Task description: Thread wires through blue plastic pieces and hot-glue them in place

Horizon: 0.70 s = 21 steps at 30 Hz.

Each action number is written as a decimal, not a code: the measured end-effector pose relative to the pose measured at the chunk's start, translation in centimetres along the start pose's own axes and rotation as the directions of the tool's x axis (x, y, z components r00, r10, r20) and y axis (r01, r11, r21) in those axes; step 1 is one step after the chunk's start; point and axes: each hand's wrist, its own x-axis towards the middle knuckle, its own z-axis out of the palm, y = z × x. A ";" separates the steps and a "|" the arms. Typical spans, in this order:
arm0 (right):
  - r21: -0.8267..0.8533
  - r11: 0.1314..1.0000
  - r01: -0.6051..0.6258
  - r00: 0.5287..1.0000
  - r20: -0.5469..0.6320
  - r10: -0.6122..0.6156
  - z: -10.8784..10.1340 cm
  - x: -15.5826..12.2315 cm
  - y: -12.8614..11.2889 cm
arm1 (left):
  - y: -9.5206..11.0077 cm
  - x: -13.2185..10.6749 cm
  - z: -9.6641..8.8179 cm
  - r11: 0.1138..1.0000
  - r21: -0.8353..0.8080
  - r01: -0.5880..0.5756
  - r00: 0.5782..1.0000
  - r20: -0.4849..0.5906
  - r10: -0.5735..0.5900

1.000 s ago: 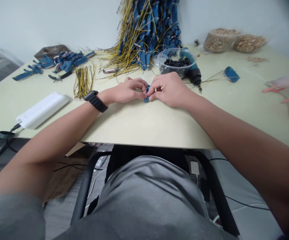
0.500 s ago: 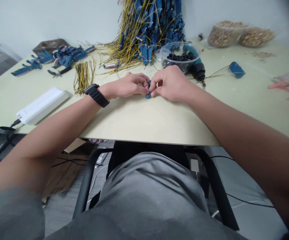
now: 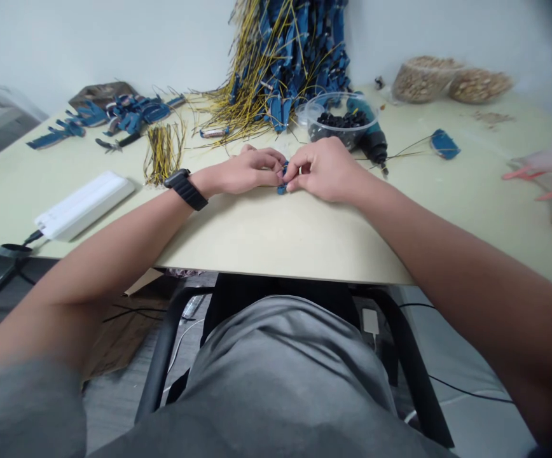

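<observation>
My left hand and my right hand meet at the middle of the pale green table, fingers curled. Between the fingertips of both sits a small blue part, pinched from each side and resting on the tabletop. A black watch is on my left wrist. Just beyond my hands lies a big heap of blue parts with yellow wires.
A clear tub of black pieces and a teal power screwdriver stand behind my right hand. A yellow wire bundle, white power strip, loose blue parts, one blue part, and two bags lie around.
Both hands stay pinched on the small blue part with only slight finger shifts. The view has wobbled a little up and down.
</observation>
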 end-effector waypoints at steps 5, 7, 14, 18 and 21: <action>0.044 0.997 0.060 0.998 -0.021 -0.059 0.2 -0.2 1.1 | -0.7 -0.1 -0.2 0.999 0.029 -0.030 0.999 0.020 0.030; 0.049 0.996 0.079 0.997 -0.018 -0.078 0.2 -0.3 1.4 | -1.2 0.0 -0.2 0.998 0.034 -0.048 0.999 0.019 0.048; 0.062 0.994 0.091 0.996 -0.029 -0.090 0.6 -0.3 1.8 | -1.7 0.1 0.0 0.997 0.046 -0.056 0.998 0.001 0.056; 0.038 0.995 0.094 0.995 -0.021 -0.093 0.5 -0.4 1.1 | -1.5 0.1 0.1 0.997 0.043 -0.058 0.998 0.002 0.058; 0.022 0.996 0.083 0.997 0.001 -0.083 -0.3 -0.6 0.3 | -1.4 0.1 0.1 0.997 0.039 -0.065 0.998 0.002 0.065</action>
